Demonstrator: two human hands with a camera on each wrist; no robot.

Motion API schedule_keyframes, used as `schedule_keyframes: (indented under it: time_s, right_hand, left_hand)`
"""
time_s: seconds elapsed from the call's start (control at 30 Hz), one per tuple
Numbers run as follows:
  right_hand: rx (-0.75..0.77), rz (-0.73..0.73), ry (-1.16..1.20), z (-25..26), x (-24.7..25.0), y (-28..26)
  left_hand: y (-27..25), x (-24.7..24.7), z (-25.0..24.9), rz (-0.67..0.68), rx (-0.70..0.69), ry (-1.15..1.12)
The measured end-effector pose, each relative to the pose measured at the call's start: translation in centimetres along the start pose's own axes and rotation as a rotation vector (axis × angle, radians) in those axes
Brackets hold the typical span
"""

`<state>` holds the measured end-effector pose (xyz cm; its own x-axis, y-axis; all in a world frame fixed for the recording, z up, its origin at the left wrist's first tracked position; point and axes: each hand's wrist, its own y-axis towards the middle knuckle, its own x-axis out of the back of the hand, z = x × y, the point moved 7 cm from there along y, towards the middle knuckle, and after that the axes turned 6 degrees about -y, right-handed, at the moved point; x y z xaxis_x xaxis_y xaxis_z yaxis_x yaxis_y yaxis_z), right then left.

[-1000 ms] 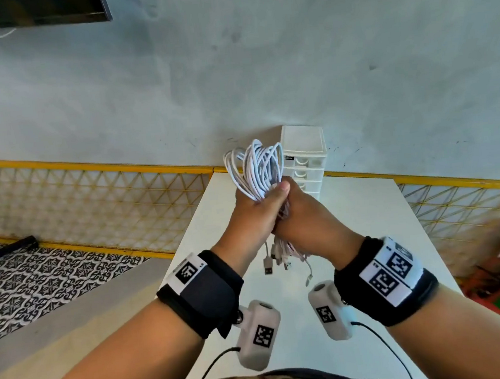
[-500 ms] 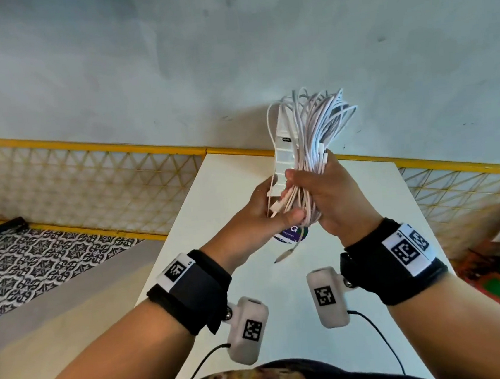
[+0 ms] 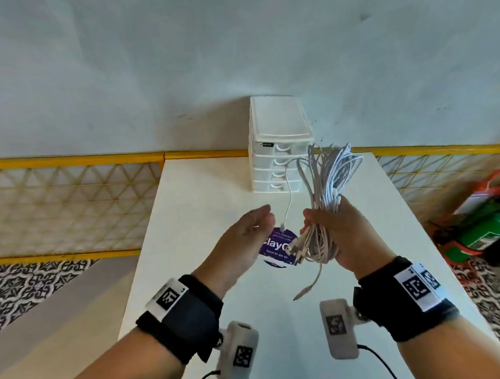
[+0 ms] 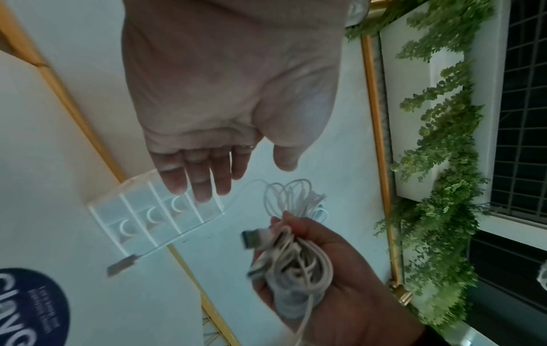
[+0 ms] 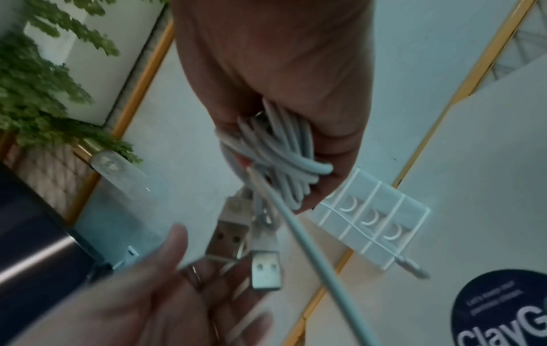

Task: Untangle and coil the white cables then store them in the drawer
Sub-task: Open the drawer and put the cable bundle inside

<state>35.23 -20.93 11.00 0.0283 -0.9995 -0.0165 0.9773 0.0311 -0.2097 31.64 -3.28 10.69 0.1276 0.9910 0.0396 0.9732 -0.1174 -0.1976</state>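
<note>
A bundle of white cables (image 3: 323, 188) is gripped in my right hand (image 3: 335, 227) above the white table (image 3: 201, 200); loops fan upward and plug ends (image 3: 295, 247) hang below the fist. In the right wrist view the cables (image 5: 281, 149) cross my palm and USB plugs (image 5: 264, 269) dangle. My left hand (image 3: 247, 235) hovers just left of the bundle, fingers straight, holding nothing. The left wrist view shows those fingers (image 4: 201, 178) spread and my right hand (image 4: 319, 264) around the bundle (image 4: 293, 257). A small white drawer unit (image 3: 279, 143) with shut drawers stands at the table's far edge.
A round purple sticker (image 3: 274, 249) lies on the table under the hands. A yellow lattice railing (image 3: 60, 201) runs along the far side. A green cylinder in an orange frame (image 3: 490, 224) sits on the floor to the right.
My left hand has let go of the bundle and drawn away to the left with fingers straightened. The right hand has lowered the cables, and the drawer unit is now unobstructed.
</note>
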Motion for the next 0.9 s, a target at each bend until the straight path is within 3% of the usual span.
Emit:
schedule_keyframes:
  time_s: [0.13, 0.3, 0.43, 0.5, 0.63, 0.77, 0.9]
  right_hand:
    - [-0.042, 0.015, -0.101, -1.2, -0.5, 1.6]
    - [-0.063, 0.163, -0.054, 0.1, -1.1, 2.7]
    - [-0.078, 0.268, -0.123, 1.5, -1.3, 4.0]
    - [-0.056, 0.256, -0.193, 1.6, -0.9, 4.8]
    - [-0.046, 0.225, -0.262, 1.0, -0.3, 6.1]
    - [-0.006, 0.112, -0.443, 0.5, 0.6, 7.0]
    - [0.039, 0.113, -0.545, 0.1, 0.0, 7.2]
  left_hand:
    - [4.4, -1.2, -0.8, 0.027, 0.012, 0.025]
    - [9.1, -0.4, -0.9, -0.061, 0.028, 0.354]
    - [11.4, -0.1, -1.0, -0.072, -0.023, 0.354]
    - [11.7, -0.6, -1.0, -0.055, -0.004, 0.223]
    - [11.9, -1.9, -0.8, -0.078, 0.123, -0.311]
    - [12.2, -2.8, -0.7, -0.101, 0.171, -0.417]
    - [12.3, -3.7, -0.5, -0.171, 0.177, -0.486]
